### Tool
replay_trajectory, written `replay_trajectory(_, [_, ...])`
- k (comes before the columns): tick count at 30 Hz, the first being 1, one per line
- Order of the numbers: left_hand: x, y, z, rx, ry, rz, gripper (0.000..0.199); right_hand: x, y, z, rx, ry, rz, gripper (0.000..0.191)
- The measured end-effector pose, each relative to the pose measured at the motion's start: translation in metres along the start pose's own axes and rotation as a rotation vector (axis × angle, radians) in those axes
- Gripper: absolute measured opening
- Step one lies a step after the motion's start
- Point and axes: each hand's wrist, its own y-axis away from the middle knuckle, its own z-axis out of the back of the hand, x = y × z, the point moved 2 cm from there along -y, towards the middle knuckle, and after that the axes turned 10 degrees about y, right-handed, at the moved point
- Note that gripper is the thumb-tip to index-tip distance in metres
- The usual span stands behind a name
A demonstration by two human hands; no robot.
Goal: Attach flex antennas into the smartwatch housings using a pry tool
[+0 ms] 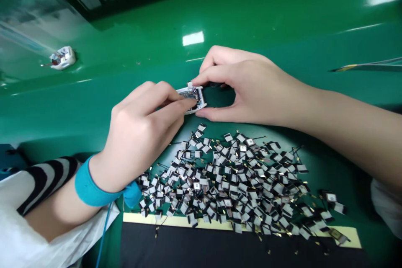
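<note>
A small white device housing point(201, 102) with a circuit board inside sits between my two hands above the green table. My left hand point(146, 123) is closed around its left end, and one fingertip presses on the board. Part of the housing is hidden behind those fingers. On the other side, my right hand point(248, 83) grips the right end between thumb and fingers. A small round white piece point(190, 85) shows at the top edge beside the right fingertip.
A large pile of small grey-and-black parts with thin leads point(232, 180) lies below my hands, partly on a yellow-edged black mat point(188, 247). Another white housing point(64, 57) rests at upper left. Tweezers point(370, 67) point in from the right. A teal wrist strap point(94, 184) with cord circles my left wrist.
</note>
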Motion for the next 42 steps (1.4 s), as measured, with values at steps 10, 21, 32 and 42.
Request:
replay_trajectory(10, [-0.0014,-0.0001,0.0002,0.01,-0.009,0.005,0.018,0.0007,-0.0007,0.0008,-0.003,-0.054,-0.029,0.029])
replay_trajectory(21, [-0.0025,0.001,0.001,0.03,-0.016,0.047,0.019,0.0009,-0.0011,0.001,-0.005,0.012,-0.014,0.029])
replay_trajectory(32, [-0.0032,0.0014,-0.0003,0.003,-0.02,0.013,0.019,-0.0005,-0.0004,-0.0005,-0.016,0.022,-0.001,0.029])
replay_trajectory(42, [-0.0085,-0.0008,0.001,0.031,-0.12,0.07,0.017,-0.0008,0.0014,-0.0004,-0.058,0.064,0.078,0.024])
